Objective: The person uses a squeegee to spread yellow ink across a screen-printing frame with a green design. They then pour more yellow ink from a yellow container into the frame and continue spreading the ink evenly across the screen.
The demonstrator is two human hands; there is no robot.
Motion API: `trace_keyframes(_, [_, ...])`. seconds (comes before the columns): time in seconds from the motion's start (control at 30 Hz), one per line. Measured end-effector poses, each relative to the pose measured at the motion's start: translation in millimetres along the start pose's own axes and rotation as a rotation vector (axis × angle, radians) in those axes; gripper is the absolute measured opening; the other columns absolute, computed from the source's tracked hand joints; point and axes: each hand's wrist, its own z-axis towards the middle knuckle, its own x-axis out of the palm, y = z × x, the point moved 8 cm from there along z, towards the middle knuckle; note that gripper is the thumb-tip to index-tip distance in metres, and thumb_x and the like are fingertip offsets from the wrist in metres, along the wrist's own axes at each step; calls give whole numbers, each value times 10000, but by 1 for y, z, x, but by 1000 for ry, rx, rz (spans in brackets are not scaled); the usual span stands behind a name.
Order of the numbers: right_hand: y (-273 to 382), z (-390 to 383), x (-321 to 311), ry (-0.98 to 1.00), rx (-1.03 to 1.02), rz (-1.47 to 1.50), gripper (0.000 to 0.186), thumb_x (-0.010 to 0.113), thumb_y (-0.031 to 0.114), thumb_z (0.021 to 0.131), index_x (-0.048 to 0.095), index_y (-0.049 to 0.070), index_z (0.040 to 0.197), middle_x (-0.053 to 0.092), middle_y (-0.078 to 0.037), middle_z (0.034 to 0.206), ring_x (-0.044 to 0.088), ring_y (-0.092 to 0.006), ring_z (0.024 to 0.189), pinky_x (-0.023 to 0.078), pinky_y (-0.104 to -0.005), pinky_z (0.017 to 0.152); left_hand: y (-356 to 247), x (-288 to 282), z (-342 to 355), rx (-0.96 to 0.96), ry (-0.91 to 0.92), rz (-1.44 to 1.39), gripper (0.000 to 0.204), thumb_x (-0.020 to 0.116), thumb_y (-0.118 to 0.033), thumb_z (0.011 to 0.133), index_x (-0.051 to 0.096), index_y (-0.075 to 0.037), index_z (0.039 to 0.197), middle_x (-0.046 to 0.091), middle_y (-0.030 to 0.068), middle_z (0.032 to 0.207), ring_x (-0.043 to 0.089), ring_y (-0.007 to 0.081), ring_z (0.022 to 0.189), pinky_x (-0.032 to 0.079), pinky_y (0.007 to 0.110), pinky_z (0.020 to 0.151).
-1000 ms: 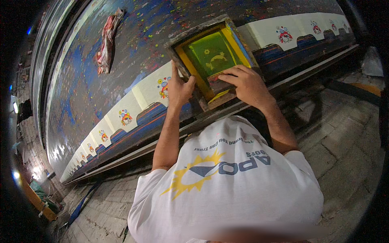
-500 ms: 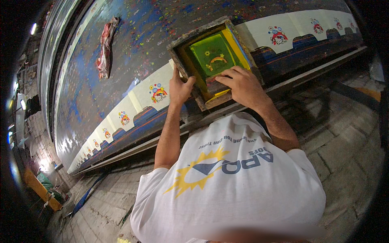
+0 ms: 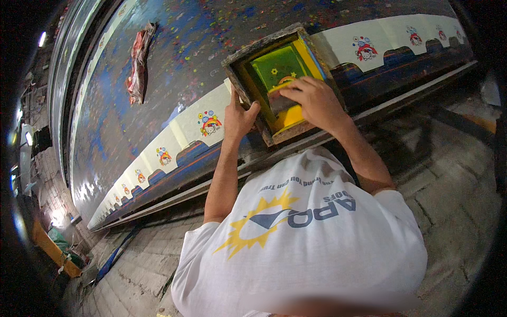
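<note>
A wooden screen-printing frame (image 3: pixel 262 46) lies on the printing table, its mesh (image 3: pixel 277 62) yellow-green with small flower, star and rainbow shapes. My left hand (image 3: pixel 241 117) is closed around the frame's left side, thumb on the near part of the rim. Inside the frame, the fingers of my right hand (image 3: pixel 321 105) grip a squeegee (image 3: pixel 277 101), tilted and partly hidden by them. Yellow ink (image 3: pixel 289 117) lies on the near side of the squeegee and along the frame's right inner wall.
A strip of white scalloped pieces (image 3: pixel 182 131) with colourful cartoon prints runs along the table's near edge, on both sides of the frame. A crumpled reddish rag (image 3: pixel 139 63) lies farther back on the paint-spotted table (image 3: pixel 190 53). Below the edge is a paved floor (image 3: pixel 142 264).
My right hand has pushed the squeegee a little away from me across the mesh, and more yellow ink shows on its near side. My left hand keeps its hold on the frame.
</note>
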Motion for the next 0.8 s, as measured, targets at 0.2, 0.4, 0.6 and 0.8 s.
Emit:
trace_keyframes(0.2, [-23, 83, -2, 52, -18, -3, 486, 664, -63, 847, 775, 106, 1288, 753, -130, 1213, 694, -327, 1178, 552, -450, 1057, -2, -4, -3, -100, 86, 31, 1003, 735, -287, 936, 131, -65, 1705, 789, 268, 942, 792, 399, 764, 639, 459, 651])
trace_keyframes(0.4, [-27, 127, -7, 103, 10, -40, 469, 682, 16, 837, 791, 161, 1270, 754, -194, 1230, 713, -389, 1159, 559, -503, 1037, 0, -3, -1, -53, 86, 47, 1024, 733, -323, 952, 83, -39, 1691, 769, 276, 869, 777, 400, 707, 623, 475, 596])
trace_keyframes(0.6, [-33, 97, 5, 172, 85, 21, 466, 674, -3, 832, 789, 132, 1264, 749, -193, 1251, 706, -388, 1179, 559, -485, 1039, 0, -3, -1, -16, 125, -30, 1083, 708, -340, 961, -15, 38, 1673, 766, 304, 907, 771, 442, 724, 651, 482, 624])
trace_keyframes(0.8, [2, 4, 3, 122, 121, 48, 515, 647, -67, 812, 785, 129, 1268, 744, -131, 1275, 670, -358, 1219, 538, -455, 1076, 7, 1, -1, 16, 96, 29, 1065, 714, -295, 1000, -45, 22, 1677, 760, 286, 898, 777, 413, 784, 611, 521, 693])
